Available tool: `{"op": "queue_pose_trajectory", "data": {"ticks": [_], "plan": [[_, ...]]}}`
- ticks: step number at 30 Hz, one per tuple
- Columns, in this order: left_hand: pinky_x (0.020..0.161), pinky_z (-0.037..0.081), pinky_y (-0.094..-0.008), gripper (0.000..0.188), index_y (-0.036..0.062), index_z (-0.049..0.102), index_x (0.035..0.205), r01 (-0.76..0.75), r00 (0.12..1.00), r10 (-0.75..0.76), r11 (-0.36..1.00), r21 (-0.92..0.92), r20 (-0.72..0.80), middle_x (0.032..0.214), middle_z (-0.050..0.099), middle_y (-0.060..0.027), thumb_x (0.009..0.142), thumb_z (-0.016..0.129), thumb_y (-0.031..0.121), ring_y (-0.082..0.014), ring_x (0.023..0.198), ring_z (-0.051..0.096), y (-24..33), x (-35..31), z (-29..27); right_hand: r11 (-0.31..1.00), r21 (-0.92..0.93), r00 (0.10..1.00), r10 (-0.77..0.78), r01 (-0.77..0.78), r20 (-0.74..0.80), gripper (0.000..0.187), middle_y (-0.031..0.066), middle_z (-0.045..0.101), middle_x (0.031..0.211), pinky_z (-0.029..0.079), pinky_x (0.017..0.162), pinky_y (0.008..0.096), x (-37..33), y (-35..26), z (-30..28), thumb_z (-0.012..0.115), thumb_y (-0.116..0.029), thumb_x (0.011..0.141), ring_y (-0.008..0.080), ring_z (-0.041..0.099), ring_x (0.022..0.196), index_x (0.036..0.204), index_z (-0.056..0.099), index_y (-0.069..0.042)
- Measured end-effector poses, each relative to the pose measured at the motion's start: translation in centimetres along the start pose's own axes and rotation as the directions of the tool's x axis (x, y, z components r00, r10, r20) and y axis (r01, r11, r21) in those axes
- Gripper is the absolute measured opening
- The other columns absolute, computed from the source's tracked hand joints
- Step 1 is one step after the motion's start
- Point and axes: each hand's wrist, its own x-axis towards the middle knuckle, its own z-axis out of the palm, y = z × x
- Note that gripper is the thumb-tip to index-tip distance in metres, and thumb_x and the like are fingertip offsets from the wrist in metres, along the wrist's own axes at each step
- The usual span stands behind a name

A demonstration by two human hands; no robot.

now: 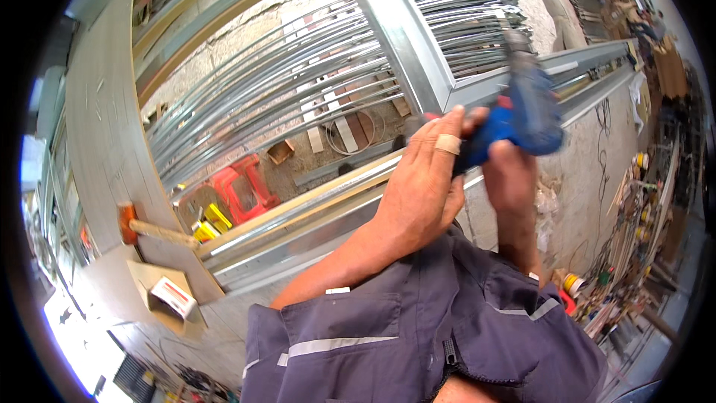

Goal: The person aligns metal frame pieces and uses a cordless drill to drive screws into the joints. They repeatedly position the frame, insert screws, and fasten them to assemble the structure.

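Observation:
A blue cordless drill (533,108), blurred by motion, points away from me above the corner of a silver metal frame (395,41). Wrapped round its handle is my right hand (513,179), also smeared. My left hand (424,183), a tan bandage (447,143) on one finger, is closed about the drill's dark lower end, fingers on the far side and thumb nearer me. Part of that grip is hidden behind the hand. The tip of the drill is too blurred to tell what is fitted in it.
A hammer (160,231) with an orange head and an open cardboard box (170,295) lie on the board (112,134) at left. Below the frame are long metal rods (298,67) and a red plastic object (245,186). Cables and clutter (619,254) line the right.

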Motion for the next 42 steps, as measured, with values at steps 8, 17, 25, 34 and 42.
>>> {"op": "queue_pose_trajectory", "data": {"ticks": [8,17,25,34,42], "plan": [[0.099,0.048,-0.0373,0.056,-0.0026,0.044,0.139,0.361,0.89,-0.439,0.843,-0.398,-0.122,0.131,0.054,-0.0114,0.088,0.066,0.001,-0.0219,0.117,0.057,-3.7,-2.6,-4.2,0.837,-0.49,0.882,0.019,0.244,0.471,0.079,0.0278,0.052,0.133,0.043,0.103,0.0399,1.4,2.7,8.7,0.074,-0.02,0.083,0.0366,0.054,0.121,0.143,0.035,0.013],[0.068,0.055,-0.0365,0.049,-0.0034,0.045,0.137,0.293,0.697,-0.676,0.574,-0.765,-0.239,0.115,0.062,-0.0253,0.09,0.054,0.008,-0.0169,0.067,0.06,-10.7,-3.8,-9.9,0.724,-0.639,0.962,-0.135,0.26,0.238,0.032,0.0147,0.072,0.107,0.055,0.086,0.0344,9.0,1.3,3.5,0.064,-0.021,0.093,0.0234,0.069,0.097,0.117,0.068,0.0],[0.055,0.055,-0.0311,0.059,0.0025,0.04,0.144,0.356,0.719,-0.675,0.152,-0.922,0.166,0.129,0.058,-0.0224,0.106,0.041,0.047,-0.012,0.052,0.052,-13.7,-5.7,-12.5,0.695,-0.694,0.96,0.28,-0.19,0.017,0.054,0.0108,0.068,0.121,0.054,0.087,0.0342,19.2,5.3,-9.3,0.049,-0.046,0.102,0.0205,0.064,0.106,0.132,0.062,-0.003],[0.056,0.057,-0.0321,0.052,-0.0021,0.045,0.137,0.48,0.62,-0.735,0.078,-0.874,0.274,0.121,0.062,-0.0158,0.105,0.047,0.039,-0.014,0.063,0.056,-14.8,-5.3,-8.3,0.514,-0.811,0.851,0.524,-0.28,0.038,0.076,0.0181,0.05,0.146,0.037,0.113,0.047,21.6,7.9,-6.4,0.045,-0.067,0.095,0.0349,0.045,0.138,0.144,0.051,-0.009],[0.053,0.053,-0.0314,0.047,-0.0013,0.045,0.138,0.42,0.631,-0.679,-0.109,-0.901,0.376,0.12,0.062,-0.0168,0.106,0.047,0.034,-0.0126,0.056,0.05,-15.5,-5.9,-7.6,0.482,-0.795,0.833,0.55,-0.368,-0.052,0.076,0.0139,0.053,0.143,0.04,0.108,0.0356,21.8,8.1,-5.7,0.049,-0.063,0.098,0.0226,0.051,0.128,0.145,0.048,-0.003]]}}
